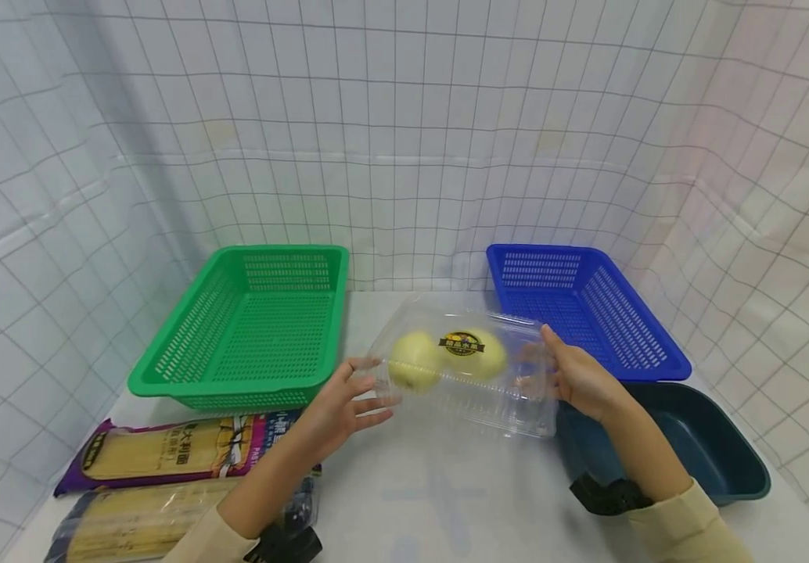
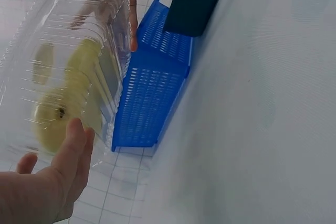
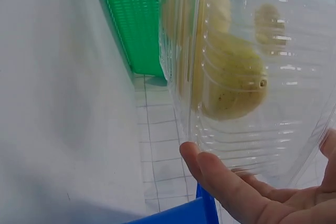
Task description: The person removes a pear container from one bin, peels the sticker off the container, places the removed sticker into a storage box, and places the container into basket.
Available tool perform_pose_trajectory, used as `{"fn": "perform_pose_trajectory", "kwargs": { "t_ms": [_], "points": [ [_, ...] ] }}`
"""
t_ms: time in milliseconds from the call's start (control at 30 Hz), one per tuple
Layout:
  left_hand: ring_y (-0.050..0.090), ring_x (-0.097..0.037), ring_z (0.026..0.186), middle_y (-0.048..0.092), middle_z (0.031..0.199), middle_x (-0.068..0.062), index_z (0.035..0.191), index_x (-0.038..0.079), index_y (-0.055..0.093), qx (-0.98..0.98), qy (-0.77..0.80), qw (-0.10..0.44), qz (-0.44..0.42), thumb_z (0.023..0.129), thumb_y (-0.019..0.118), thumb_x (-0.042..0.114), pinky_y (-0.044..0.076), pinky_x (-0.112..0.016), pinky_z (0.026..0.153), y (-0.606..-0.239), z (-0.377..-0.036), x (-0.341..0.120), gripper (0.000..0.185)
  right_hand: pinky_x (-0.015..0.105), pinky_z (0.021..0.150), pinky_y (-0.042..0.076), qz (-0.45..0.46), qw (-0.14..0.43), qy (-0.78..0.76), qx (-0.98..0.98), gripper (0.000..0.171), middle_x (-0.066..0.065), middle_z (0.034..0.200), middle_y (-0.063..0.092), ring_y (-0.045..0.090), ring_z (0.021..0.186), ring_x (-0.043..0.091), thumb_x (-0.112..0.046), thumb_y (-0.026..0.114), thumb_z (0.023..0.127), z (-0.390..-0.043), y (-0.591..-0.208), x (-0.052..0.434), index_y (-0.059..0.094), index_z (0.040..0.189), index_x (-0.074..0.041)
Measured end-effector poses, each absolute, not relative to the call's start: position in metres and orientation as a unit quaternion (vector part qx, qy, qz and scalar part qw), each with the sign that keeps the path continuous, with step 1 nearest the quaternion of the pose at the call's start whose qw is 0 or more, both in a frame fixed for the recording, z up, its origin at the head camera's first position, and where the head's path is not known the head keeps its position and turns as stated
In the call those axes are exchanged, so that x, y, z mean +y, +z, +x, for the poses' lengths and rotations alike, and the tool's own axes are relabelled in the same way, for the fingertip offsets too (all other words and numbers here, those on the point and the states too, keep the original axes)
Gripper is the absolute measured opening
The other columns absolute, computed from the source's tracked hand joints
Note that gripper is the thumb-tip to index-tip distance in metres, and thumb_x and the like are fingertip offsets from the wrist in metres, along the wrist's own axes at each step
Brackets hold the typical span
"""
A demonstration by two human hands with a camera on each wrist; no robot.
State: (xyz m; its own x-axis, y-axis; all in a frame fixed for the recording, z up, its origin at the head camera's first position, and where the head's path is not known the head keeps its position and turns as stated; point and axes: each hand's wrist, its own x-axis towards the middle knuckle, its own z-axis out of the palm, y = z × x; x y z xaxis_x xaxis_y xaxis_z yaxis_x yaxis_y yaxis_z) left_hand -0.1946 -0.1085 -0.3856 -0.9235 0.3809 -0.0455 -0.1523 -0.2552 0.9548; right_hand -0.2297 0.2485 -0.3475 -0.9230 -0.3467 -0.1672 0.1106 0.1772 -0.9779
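Observation:
A clear plastic clamshell box [image 1: 499, 403] is held up over the table, slightly tilted. Inside it are two round, pale yellow-green fruits [image 1: 415, 360], with a black and gold label [image 1: 462, 342] on the lid. My left hand [image 1: 344, 410] holds the left end, thumb and fingers on either side of the corner, the other fingers spread. At the opposite end my right hand [image 1: 584, 379] grips the box, thumb on top and fingers seen through the plastic. In the right wrist view, fingertips [image 3: 210, 169] support the box's end wall.
A green mesh basket [image 1: 235, 389] stands back left and a blue mesh basket [image 1: 647, 371] back right. In front of the blue one is a dark teal bin [image 1: 707, 446]. Two packs lie front left: a purple pasta pack [image 1: 165, 453] and a noodle-like pack [image 1: 144, 520], partly behind the left forearm.

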Motion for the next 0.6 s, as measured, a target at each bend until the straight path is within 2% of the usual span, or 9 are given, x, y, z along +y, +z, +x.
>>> {"fn": "perform_pose_trajectory", "kwargs": {
  "t_ms": [133, 367, 600],
  "points": [
    [0.059, -0.038, 0.115, 0.040, 0.137, -0.028, 0.139, 0.001, 0.025, 0.596, 0.777, 0.169, 0.114, 0.097, 0.052, 0.020, 0.047, -0.047, 0.099, -0.388, -0.186, -0.115, 0.054, 0.046, 0.095, 0.049, -0.067, 0.162, -0.630, 0.756, 0.086, 0.032, 0.151, 0.027, 0.065, 0.107, 0.033, -0.059, 0.031, 0.100, -0.225, -0.348, 0.240, 0.013, 0.152, 0.007],
    [0.061, -0.032, 0.112, 0.038, 0.135, -0.026, 0.135, 0.000, 0.023, 0.612, 0.763, 0.162, 0.131, 0.100, 0.049, 0.017, 0.048, -0.041, 0.099, -0.392, -0.169, -0.128, 0.046, 0.048, 0.098, 0.047, -0.045, 0.149, -0.611, 0.776, 0.085, 0.028, 0.149, 0.035, 0.064, 0.110, 0.033, -0.063, 0.032, 0.098, -0.218, -0.351, 0.223, 0.033, 0.146, 0.008],
    [0.060, -0.028, 0.112, 0.032, 0.140, -0.025, 0.133, 0.002, 0.024, 0.631, 0.748, 0.165, 0.128, 0.099, 0.049, 0.015, 0.047, -0.036, 0.099, -0.402, -0.158, -0.140, 0.044, 0.041, 0.086, 0.056, -0.035, 0.147, -0.624, 0.766, 0.081, 0.027, 0.141, 0.044, 0.067, 0.103, 0.034, -0.063, 0.033, 0.099, -0.216, -0.365, 0.208, 0.043, 0.139, 0.007]
  ]
}}
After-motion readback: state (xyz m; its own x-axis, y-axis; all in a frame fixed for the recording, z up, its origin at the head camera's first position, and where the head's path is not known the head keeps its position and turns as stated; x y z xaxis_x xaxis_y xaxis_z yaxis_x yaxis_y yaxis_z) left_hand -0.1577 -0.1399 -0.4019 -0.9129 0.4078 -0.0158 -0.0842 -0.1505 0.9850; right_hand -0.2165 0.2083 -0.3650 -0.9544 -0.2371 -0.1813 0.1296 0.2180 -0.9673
